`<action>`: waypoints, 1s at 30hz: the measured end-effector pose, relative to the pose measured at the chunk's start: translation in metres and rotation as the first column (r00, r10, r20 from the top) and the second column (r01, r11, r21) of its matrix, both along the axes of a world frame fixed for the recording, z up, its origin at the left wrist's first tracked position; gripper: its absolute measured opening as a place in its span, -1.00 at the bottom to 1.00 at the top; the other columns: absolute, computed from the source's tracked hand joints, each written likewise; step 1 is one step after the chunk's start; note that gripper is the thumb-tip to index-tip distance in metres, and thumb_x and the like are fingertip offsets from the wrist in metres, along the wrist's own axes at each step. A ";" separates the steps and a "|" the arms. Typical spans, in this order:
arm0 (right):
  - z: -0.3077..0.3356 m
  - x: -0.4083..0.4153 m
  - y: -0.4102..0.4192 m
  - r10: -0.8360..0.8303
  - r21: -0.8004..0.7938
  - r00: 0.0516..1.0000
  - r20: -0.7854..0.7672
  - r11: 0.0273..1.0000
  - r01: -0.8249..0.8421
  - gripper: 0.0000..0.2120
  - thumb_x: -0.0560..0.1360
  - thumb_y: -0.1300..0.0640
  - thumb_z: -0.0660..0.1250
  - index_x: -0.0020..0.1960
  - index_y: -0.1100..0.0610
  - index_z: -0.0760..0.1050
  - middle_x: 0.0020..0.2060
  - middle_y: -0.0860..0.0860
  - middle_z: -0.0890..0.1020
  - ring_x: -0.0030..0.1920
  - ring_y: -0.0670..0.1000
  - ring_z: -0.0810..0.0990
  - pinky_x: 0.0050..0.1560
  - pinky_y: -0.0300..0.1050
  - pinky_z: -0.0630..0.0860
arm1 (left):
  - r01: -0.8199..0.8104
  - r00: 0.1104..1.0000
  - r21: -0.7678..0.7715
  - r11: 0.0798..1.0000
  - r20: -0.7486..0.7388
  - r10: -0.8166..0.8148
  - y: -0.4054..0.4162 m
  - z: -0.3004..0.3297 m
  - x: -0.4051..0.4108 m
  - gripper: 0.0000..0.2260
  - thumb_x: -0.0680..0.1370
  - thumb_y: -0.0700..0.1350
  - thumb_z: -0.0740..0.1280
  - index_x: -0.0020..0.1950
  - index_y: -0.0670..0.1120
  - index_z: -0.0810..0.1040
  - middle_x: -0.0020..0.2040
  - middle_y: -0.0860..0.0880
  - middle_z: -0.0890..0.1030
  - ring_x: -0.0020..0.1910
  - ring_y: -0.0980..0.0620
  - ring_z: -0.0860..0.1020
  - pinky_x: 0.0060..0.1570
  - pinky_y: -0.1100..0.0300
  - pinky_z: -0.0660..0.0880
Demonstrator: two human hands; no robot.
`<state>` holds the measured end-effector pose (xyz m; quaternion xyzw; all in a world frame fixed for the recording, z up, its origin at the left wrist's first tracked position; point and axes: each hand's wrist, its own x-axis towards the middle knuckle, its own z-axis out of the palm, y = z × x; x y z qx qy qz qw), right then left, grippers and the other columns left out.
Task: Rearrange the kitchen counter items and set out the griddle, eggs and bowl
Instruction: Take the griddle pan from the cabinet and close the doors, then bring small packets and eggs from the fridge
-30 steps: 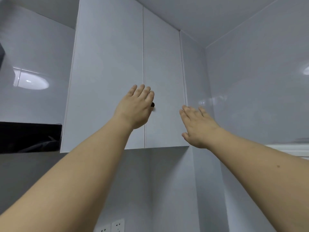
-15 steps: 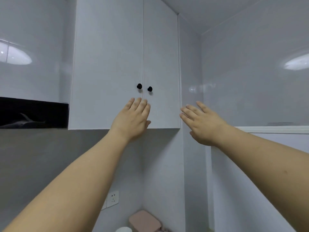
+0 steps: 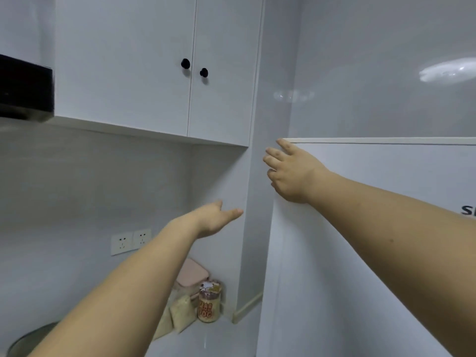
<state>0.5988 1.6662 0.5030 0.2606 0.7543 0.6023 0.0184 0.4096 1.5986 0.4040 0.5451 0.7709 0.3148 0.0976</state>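
Head view: none of the griddle, eggs or bowl can be identified; a round metal rim (image 3: 28, 336) shows at the lower left edge, but you cannot tell what it is. On the desk (image 3: 206, 338), tucked in the corner, stand a printed jar (image 3: 209, 304), pale packets (image 3: 180, 311) and a pink-lidded container (image 3: 192, 275), probably parked there to keep the front free. Your right hand (image 3: 288, 171) lies at the top corner of the white fridge door (image 3: 360, 253), fingers spread, gripping nothing visible; likely feeling for its edge, eggs being a fair guess. Your left hand (image 3: 215, 219) hangs in the air below the wall cabinet (image 3: 128, 73), fingers straight, holding nothing. Cabinet doors are closed, both black knobs (image 3: 185, 63) untouched.
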 end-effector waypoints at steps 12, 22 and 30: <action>-0.035 0.010 0.001 0.054 0.058 0.995 0.078 0.997 -0.058 -0.52 0.63 0.09 -0.17 0.40 0.19 0.35 0.33 0.14 0.44 0.40 0.19 0.26 0.50 0.21 -0.17 | 0.278 0.891 0.119 0.953 0.338 -0.303 0.038 -0.076 0.063 -0.46 0.47 0.23 0.37 0.36 -0.02 0.50 0.28 0.08 0.57 0.28 0.12 0.51 0.40 0.05 0.35; -0.060 0.025 0.004 0.108 -0.002 0.982 0.153 0.994 -0.109 -0.53 0.64 0.06 -0.17 0.49 0.13 0.19 0.44 0.11 0.30 0.47 0.16 0.16 0.50 0.21 -0.20 | 0.174 0.790 0.412 0.895 0.484 -0.376 0.031 -0.129 0.089 -0.74 0.60 -0.24 0.29 0.29 -0.17 0.55 0.22 -0.08 0.62 0.26 0.00 0.56 0.34 0.06 0.42; -0.078 0.036 0.002 0.120 -0.019 0.983 0.137 0.993 -0.118 -0.51 0.63 0.06 -0.16 0.50 0.16 0.16 0.46 0.11 0.26 0.50 0.16 0.08 0.50 0.20 -0.19 | 0.077 0.733 0.520 0.850 0.549 -0.402 0.027 -0.138 0.110 -0.70 0.62 -0.28 0.24 0.35 -0.16 0.50 0.24 -0.09 0.61 0.26 -0.01 0.55 0.27 0.17 0.46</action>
